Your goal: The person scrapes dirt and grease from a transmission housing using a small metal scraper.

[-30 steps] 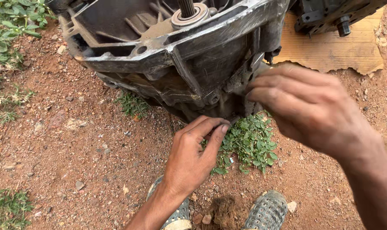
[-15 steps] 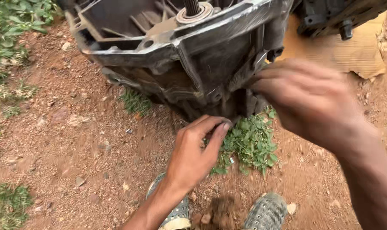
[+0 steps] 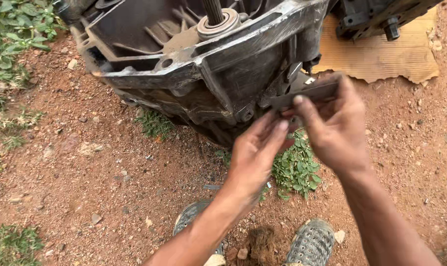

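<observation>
Both hands (image 3: pixel 302 133) pinch a flat metal piece (image 3: pixel 307 92) beside the gearbox housing (image 3: pixel 208 64), above weeds (image 3: pixel 295 167).

Single head-worn view, steeply downward, close above gearbox housing (image 3: pixel 203 74) and red dirt ground (image 3: pixel 75 187).

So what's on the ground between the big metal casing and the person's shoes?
In the head view, a leafy green weed on red dirt, between casing and shoes.

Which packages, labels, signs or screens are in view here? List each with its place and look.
No labels, signs or screens show.
Flattened cardboard sheet: on the red dirt at upper right, under a dark metal part; tan, ragged-edged, ribbed, possibly old packaging.
</observation>
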